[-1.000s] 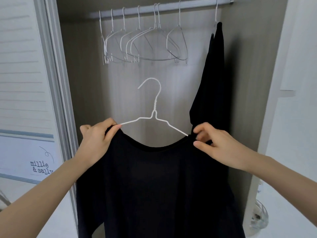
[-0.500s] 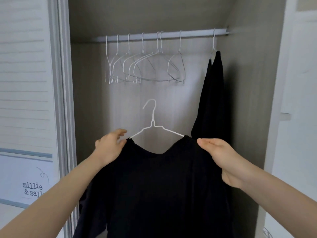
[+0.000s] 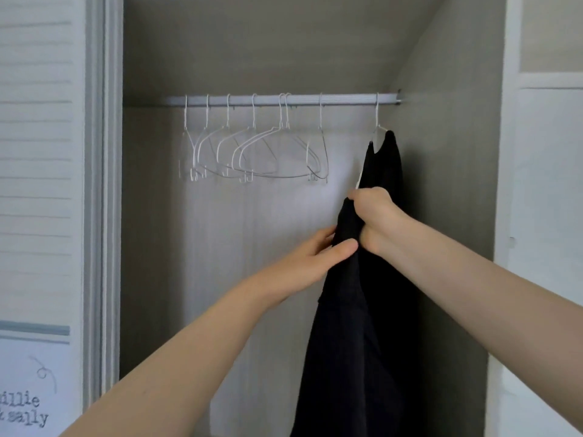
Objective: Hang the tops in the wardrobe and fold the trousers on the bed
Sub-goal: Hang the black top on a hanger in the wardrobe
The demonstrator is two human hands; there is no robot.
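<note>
Black fabric, bunched: the black top is held at its upper end by both hands, right of centre in the frame, and hangs straight down to the bottom edge.

Right hand: fist closed round the gathered top edge of the garment, knuckles up, forearm entering from the lower right. A short white wire shows just above the fist; whether it belongs to a hanger inside the held top cannot be told.

Left hand: just below and left of the right hand, thumb laid across the front of the cloth, fingers reaching behind it, pinching the fabric; forearm entering from the lower left.

Second black garment: already hung on a white wire hanger at the right end of the rail, directly above and behind the right hand, touching or nearly touching the held top.

Wardrobe rail: pale metal bar, horizontal, across the upper middle of the frame.

Bare white wire hangers: a cluster of about seven on the rail, left of centre, well apart from the hung garment.

Wardrobe interior: grey-brown panels, paler back wall.

White slatted door: left edge of the frame, with printed lettering at the lower left corner.
</note>
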